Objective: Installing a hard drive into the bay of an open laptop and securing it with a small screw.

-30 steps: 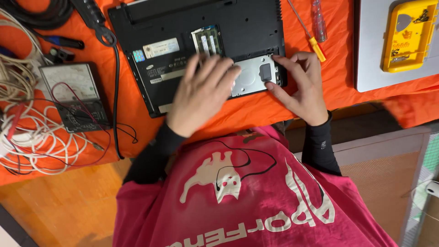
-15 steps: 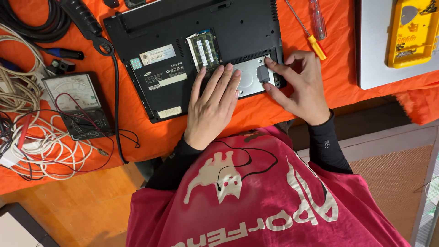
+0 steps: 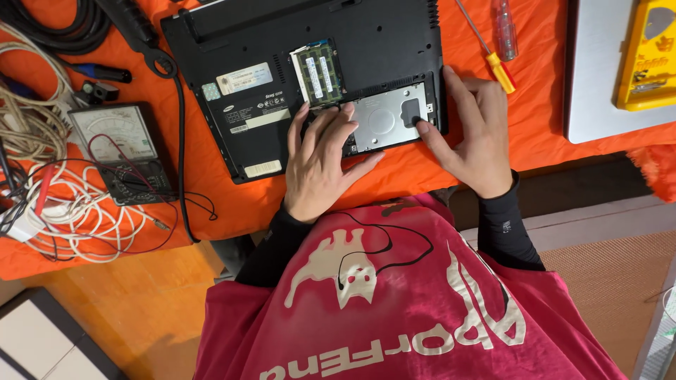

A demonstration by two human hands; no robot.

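Observation:
A black laptop [image 3: 282,63] lies upside down on an orange cloth [image 3: 211,204], its bottom cover off. A green memory module [image 3: 318,72] and a silver hard drive [image 3: 386,119] sit exposed in its bays. My left hand [image 3: 320,165] rests flat on the laptop's near edge, fingertips on the drive's left end. My right hand [image 3: 475,137] grips the laptop's right corner, thumb pressing a dark tab [image 3: 414,112] on the drive. Neither hand holds a tool.
A yellow-handled screwdriver [image 3: 489,49] and a clear-handled one [image 3: 505,28] lie right of the laptop. An analog multimeter [image 3: 116,141], white cables [image 3: 63,211] and black cable [image 3: 63,28] crowd the left. A silver laptop [image 3: 598,70] with a yellow case [image 3: 651,56] sits far right.
My left hand slid back toward me, uncovering more of the silver drive. My right thumb moved onto the drive's dark tab. The view shifted slightly.

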